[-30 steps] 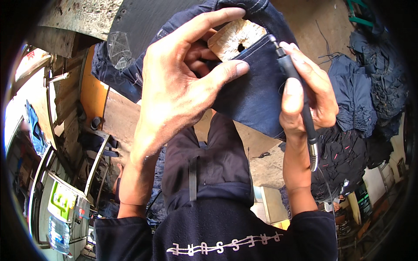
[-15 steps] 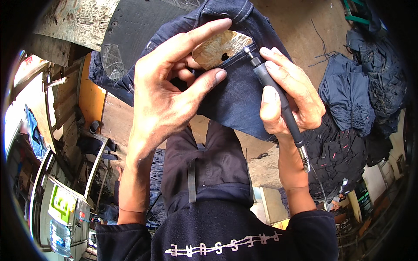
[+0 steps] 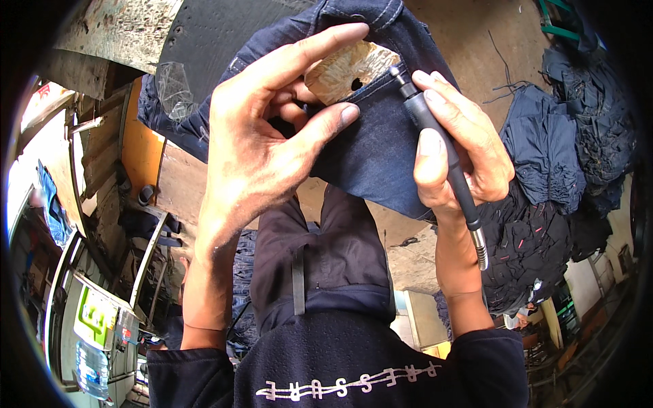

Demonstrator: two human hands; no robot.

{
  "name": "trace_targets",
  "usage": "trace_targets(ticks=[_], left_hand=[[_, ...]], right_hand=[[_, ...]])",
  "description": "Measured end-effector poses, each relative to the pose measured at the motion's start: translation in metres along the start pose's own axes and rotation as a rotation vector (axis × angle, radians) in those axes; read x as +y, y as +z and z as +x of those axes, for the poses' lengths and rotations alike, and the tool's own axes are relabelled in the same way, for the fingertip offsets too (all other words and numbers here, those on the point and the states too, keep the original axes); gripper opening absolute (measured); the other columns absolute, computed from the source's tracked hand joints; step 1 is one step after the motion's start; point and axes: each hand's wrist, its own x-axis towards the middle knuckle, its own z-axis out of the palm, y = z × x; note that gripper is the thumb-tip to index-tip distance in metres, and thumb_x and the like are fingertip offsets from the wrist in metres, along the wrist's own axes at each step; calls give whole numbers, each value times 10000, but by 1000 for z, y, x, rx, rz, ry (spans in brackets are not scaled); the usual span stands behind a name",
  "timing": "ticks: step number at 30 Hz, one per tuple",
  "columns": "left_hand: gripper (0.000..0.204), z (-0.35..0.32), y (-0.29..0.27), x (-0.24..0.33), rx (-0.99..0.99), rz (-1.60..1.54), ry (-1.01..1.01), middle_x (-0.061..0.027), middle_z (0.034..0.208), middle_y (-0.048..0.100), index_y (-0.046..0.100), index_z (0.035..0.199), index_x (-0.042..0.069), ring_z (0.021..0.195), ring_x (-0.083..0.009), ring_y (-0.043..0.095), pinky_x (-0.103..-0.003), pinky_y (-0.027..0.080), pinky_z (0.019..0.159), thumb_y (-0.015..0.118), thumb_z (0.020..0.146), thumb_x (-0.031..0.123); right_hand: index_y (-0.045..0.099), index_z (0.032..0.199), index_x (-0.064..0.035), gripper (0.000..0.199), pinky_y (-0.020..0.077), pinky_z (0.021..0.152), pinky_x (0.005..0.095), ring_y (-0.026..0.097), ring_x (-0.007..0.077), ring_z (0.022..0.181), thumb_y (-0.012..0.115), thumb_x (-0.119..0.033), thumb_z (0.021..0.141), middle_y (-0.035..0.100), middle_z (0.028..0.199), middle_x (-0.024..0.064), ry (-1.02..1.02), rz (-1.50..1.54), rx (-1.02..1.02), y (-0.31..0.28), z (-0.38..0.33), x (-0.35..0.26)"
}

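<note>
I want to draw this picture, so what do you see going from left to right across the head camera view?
Clear plastic water bottle → orange panel → left hand → pale worn wooden block → black pen-shaped rotary tool in the right hand → heap of dark blue denim garments.

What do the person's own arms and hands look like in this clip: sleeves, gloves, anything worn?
Both hands, left hand and right hand, are bare: no gloves, rings or watch visible. Dark navy sleeves are pushed up toward the elbows, leaving the forearms uncovered. The left forearm shows pale dusty smudges.
</note>
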Motion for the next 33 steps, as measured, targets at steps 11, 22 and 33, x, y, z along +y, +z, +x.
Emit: trace_targets(ticks=[11,22,33], left_hand=[[705,0,0,0,-5,-36,8,-113,1387,734,610,1570,22,1192,-132,716,-266,604,988,835,913,-99],[662,1,-1,2,-11,-18,-18,-83,1321,750,618,1575,51,1123,-103,721,-240,596,915,809,952,-69],[568,23,-52,17,-234,220,102,-46,1200,817,685,1513,32,804,-26,582,-223,465,679,631,959,-78]], right_hand=[[761,1204,95,307,618,1051,470,799,398,1120,696,-47,940,810,1152,285,7,-26,-5,0,-1,-2],[705,1268,91,308,605,1070,505,782,421,1158,650,-63,1007,785,1207,310,-11,-20,-35,-6,-7,2],[680,1264,106,368,632,1029,552,786,470,1113,639,-27,923,762,1167,366,41,130,-114,15,-12,-46]])
